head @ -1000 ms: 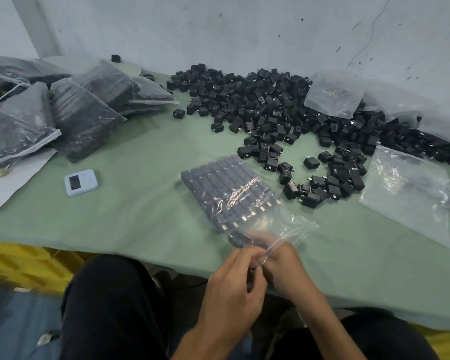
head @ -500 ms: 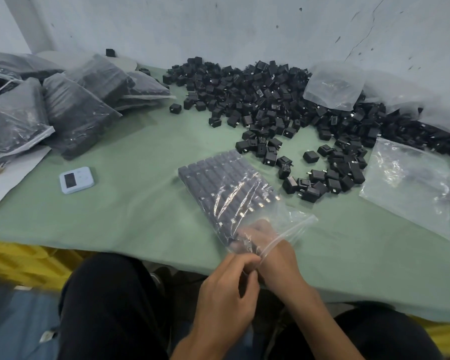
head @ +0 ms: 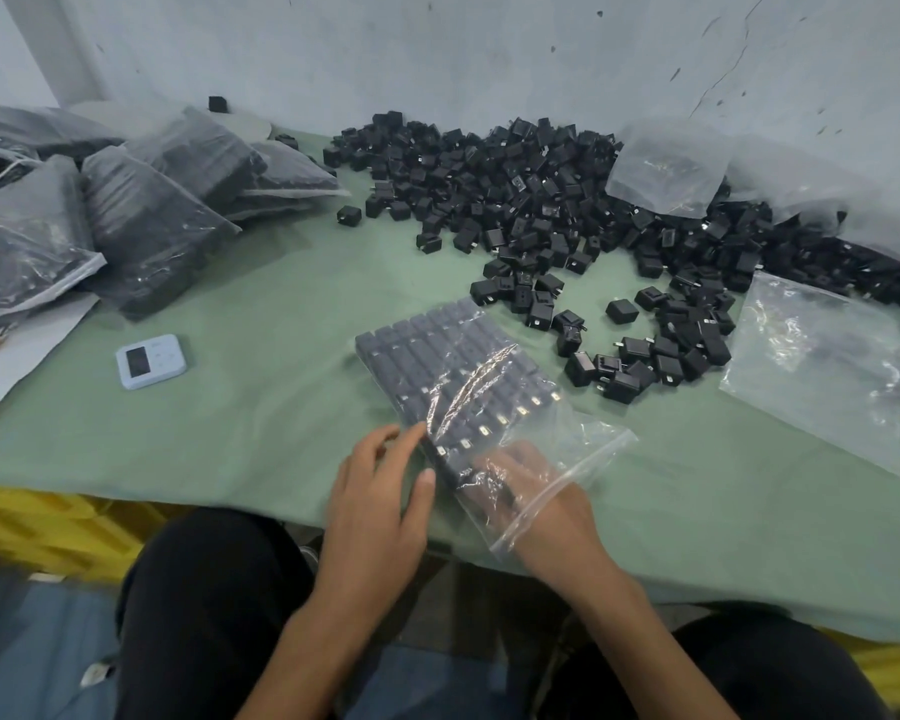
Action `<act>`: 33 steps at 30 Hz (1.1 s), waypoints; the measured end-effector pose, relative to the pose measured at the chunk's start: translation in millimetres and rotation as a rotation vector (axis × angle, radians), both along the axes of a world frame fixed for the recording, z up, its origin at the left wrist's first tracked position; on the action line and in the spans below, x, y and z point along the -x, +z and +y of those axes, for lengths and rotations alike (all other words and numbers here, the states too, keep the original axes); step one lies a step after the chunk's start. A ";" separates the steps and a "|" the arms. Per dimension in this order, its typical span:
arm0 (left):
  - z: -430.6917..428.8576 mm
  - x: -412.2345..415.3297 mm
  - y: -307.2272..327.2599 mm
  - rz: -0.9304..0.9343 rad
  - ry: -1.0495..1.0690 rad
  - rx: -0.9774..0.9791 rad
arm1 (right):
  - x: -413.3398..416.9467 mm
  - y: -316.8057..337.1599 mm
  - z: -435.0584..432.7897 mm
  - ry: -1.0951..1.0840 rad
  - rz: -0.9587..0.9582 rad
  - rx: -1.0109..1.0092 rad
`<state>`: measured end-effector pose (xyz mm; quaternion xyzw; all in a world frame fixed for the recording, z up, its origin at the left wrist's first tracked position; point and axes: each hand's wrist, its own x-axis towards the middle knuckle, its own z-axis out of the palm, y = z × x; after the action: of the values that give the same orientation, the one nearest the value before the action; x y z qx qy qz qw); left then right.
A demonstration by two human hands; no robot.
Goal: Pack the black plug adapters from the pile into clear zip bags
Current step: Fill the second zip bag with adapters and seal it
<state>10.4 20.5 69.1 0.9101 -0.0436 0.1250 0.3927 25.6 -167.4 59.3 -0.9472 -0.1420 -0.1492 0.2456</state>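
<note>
Separating from the joint pinch they held at the bag mouth half a second ago, the hands now work apart. The left hand (head: 380,496) has moved to the near-left edge of the bag (head: 583,449); its fingers are loosely extended, with the tips touching the plastic and nothing gripped. The right hand (head: 562,517) has gone forward past the zip strip, and its fingers show through the clear film, flat against the nearest row of adapters (head: 437,366). Whether it lies inside the mouth or under the flap cannot be told for certain, and blur hides any grasp. The bag lies flat on the counter (head: 261,407) in front of the person, its adapters in tidy rows and its mouth toward the counter edge, unsealed. Judgement: sealing has been broken off to square up or push the contents inward, so this bag is filled but not closed. Against the earlier frame, the bag sits slightly further onto the counter. The pile (head: 541,200), spare bags (head: 817,366), packed bags (head: 146,226) and blue device (head: 150,354) appear undisturbed, their small apparent shift being camera movement. A large pile remains to pack.
</note>
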 end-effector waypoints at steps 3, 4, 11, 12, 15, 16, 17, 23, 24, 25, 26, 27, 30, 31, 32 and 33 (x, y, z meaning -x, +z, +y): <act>8.8 -16.8 2.1 0.069 -0.069 -0.052 | -1.7 -0.4 0.0 -0.005 0.039 0.028; 8.8 -20.0 3.2 0.076 -0.065 -0.010 | -2.0 -0.1 1.0 -0.007 0.049 0.027; -14.7 -26.1 8.6 0.096 0.142 0.082 | 3.6 1.1 6.1 -0.066 0.134 0.060; -18.4 -27.1 9.7 0.113 0.170 0.076 | 4.5 5.0 7.5 -0.060 0.157 0.039; -23.6 -31.1 10.9 0.155 0.201 0.101 | 11.1 16.2 2.7 0.052 0.203 -0.088; -23.5 -31.9 10.7 0.157 0.202 0.110 | 16.2 18.5 -4.8 0.110 0.240 -0.147; -23.0 -32.3 10.2 0.155 0.200 0.115 | 22.5 21.3 -15.4 0.148 0.299 -0.199; -20.4 -31.5 6.8 0.123 0.180 0.129 | 25.1 69.2 -98.7 -0.063 0.428 -0.550; -20.3 -31.8 7.0 0.124 0.177 0.135 | 11.9 74.0 -110.2 -0.154 0.304 -0.502; -20.2 -31.9 6.9 0.125 0.174 0.142 | -4.0 76.9 -119.8 -0.233 0.186 -0.419; -19.9 -31.8 6.5 0.125 0.169 0.148 | -20.6 78.3 -126.5 -0.290 0.109 -0.322; -19.6 -31.8 6.2 0.121 0.166 0.152 | -37.3 77.3 -131.1 -0.322 0.100 -0.230; -18.5 -31.5 5.4 0.105 0.155 0.163 | -75.3 60.0 -136.0 -0.336 0.252 0.020; -18.4 -31.5 4.9 0.101 0.151 0.167 | -81.4 53.6 -136.0 -0.340 0.277 0.060; -18.3 -31.5 4.6 0.098 0.149 0.170 | -84.5 48.0 -136.0 -0.347 0.278 0.063; -18.1 -31.5 4.2 0.095 0.147 0.169 | -85.5 43.7 -136.6 -0.356 0.270 0.039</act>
<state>41.9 2.3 73.3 0.8792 0.0527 0.1136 0.4596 111.1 -304.0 103.1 -0.9733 0.0587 -0.0594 0.2137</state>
